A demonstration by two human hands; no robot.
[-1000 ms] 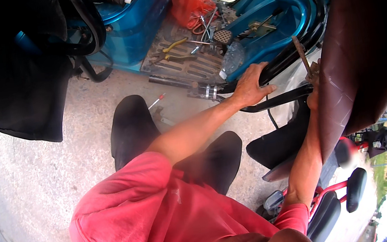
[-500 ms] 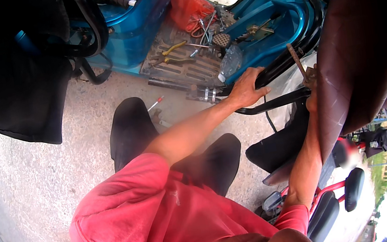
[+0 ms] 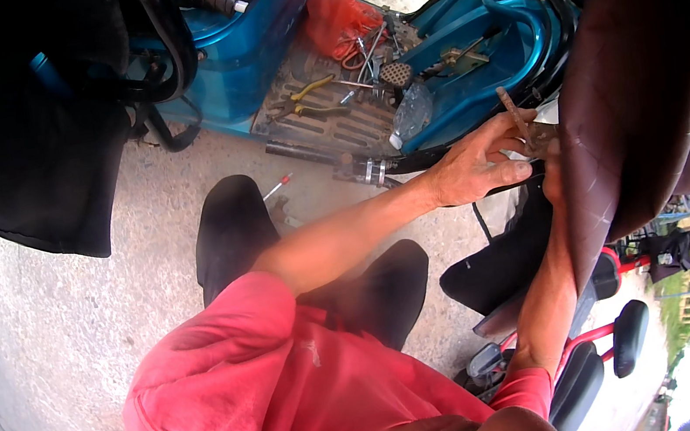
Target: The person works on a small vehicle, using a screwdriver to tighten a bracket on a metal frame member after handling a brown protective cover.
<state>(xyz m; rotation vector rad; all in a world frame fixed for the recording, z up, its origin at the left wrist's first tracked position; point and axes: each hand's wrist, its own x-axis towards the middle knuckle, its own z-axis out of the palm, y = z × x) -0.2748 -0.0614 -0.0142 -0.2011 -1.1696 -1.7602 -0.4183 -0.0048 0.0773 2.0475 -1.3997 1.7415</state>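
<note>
Pinching the thin brownish metal tool [image 3: 516, 116] between thumb and curled fingers of your left hand [image 3: 475, 169], at about two o'clock in the view, you hold it tilted right against the edge of the raised dark-red seat [image 3: 626, 79]. Your right hand [image 3: 550, 158] is tucked just beside it under that seat, so you cannot tell its grip. I judge a slip could jab those hidden fingers or drop the tool toward the blue scooter frame [image 3: 504, 26] at one o'clock.
</note>
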